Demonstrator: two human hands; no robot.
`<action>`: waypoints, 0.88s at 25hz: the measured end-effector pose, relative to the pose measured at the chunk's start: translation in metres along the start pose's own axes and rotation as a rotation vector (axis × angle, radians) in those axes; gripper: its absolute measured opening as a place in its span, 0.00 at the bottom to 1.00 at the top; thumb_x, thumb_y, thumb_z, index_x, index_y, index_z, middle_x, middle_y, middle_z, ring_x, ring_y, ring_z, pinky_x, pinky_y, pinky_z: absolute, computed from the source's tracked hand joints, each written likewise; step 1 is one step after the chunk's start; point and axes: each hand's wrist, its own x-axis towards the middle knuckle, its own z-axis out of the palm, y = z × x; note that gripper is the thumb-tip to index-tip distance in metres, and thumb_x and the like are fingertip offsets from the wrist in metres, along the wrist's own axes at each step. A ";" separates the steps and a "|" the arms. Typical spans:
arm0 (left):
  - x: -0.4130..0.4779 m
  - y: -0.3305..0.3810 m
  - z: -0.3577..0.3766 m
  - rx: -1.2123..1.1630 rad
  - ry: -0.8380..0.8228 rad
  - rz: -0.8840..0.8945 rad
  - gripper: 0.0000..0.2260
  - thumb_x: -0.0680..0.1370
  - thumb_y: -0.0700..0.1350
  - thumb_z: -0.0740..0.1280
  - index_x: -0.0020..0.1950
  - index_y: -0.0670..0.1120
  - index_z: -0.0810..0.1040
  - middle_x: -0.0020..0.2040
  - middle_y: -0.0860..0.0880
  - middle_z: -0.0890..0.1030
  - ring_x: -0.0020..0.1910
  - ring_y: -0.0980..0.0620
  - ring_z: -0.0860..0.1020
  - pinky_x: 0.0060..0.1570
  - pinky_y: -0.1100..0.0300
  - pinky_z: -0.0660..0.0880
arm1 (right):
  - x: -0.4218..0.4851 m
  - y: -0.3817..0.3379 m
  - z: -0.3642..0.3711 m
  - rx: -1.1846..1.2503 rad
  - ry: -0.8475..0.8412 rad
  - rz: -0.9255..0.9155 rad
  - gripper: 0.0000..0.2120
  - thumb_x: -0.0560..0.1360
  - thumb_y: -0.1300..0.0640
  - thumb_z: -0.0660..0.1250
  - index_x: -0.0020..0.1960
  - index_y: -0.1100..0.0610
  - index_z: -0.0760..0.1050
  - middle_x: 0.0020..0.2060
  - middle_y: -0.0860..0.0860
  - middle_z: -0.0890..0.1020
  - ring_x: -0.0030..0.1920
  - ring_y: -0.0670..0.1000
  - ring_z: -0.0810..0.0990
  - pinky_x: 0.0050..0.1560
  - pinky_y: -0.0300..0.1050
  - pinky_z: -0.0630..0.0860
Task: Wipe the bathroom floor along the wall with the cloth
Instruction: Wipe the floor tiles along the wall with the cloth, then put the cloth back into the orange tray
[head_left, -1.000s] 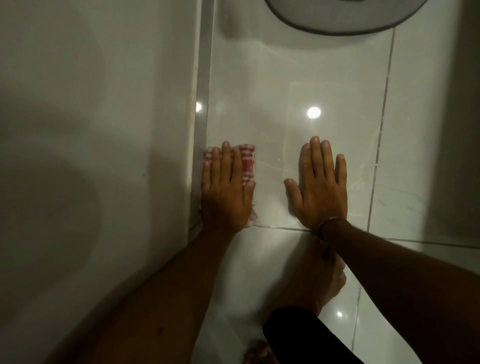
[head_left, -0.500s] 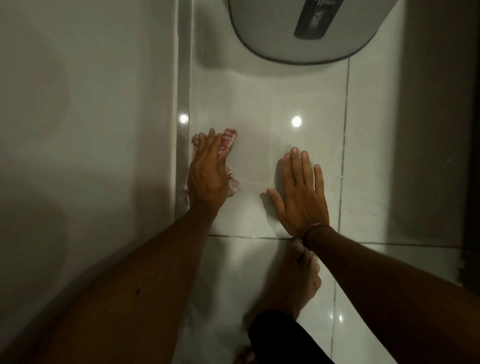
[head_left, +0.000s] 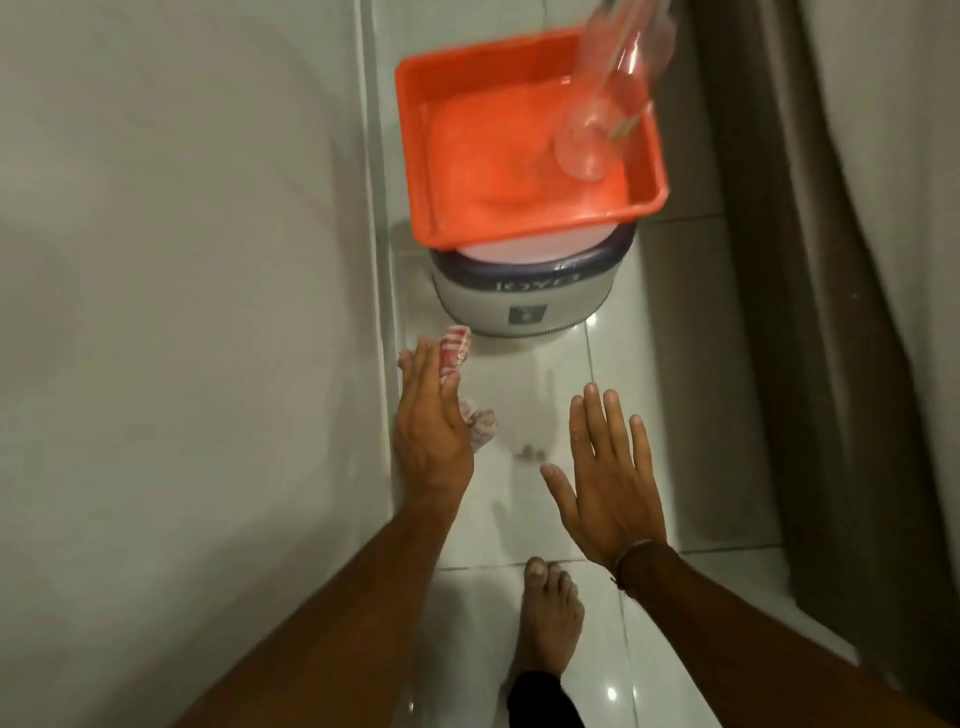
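Now the left hand (head_left: 431, 441) presses the cloth (head_left: 456, 349) flat beside the wall (head_left: 182, 312); right hand (head_left: 608, 483) spread.

I see the cloth (head_left: 456, 347) has red and white stripes; the lower part of it, near the wall edge of the floor, looks more pale pink and white. The floor (head_left: 540, 395) is glossy white tile with thin grey joints. The wall (head_left: 182, 312) is a plain grey-white, and its skirting (head_left: 382, 291) is a lighter white. The basin (head_left: 524, 140) is bright orange, a deeper red-orange on its inner walls. The bottle (head_left: 613, 98) in it is clear, with a small yellow-green mark on its side. The tub (head_left: 524, 296) under the basin is white-grey with a dark navy rim and a small dark label. The curtain (head_left: 831, 260) is dull brown-grey.
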 end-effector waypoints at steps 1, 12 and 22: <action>0.013 0.023 -0.013 0.013 0.009 0.045 0.30 0.85 0.59 0.50 0.82 0.44 0.66 0.83 0.45 0.68 0.85 0.45 0.61 0.81 0.42 0.67 | 0.011 0.001 -0.021 -0.002 0.019 -0.006 0.41 0.84 0.32 0.53 0.87 0.58 0.56 0.88 0.58 0.55 0.87 0.62 0.51 0.85 0.64 0.49; 0.204 0.176 -0.013 0.433 -0.169 0.295 0.37 0.80 0.48 0.73 0.85 0.44 0.59 0.86 0.42 0.61 0.86 0.39 0.56 0.82 0.37 0.60 | 0.169 0.007 -0.135 0.041 0.134 -0.061 0.40 0.85 0.35 0.53 0.87 0.60 0.54 0.88 0.59 0.54 0.88 0.61 0.52 0.86 0.66 0.53; 0.267 0.146 0.065 0.638 -0.420 0.185 0.43 0.82 0.58 0.68 0.87 0.47 0.44 0.88 0.41 0.44 0.86 0.35 0.40 0.85 0.36 0.42 | 0.228 0.025 -0.096 0.014 0.089 -0.042 0.42 0.84 0.32 0.52 0.87 0.60 0.57 0.87 0.60 0.58 0.87 0.63 0.55 0.85 0.69 0.54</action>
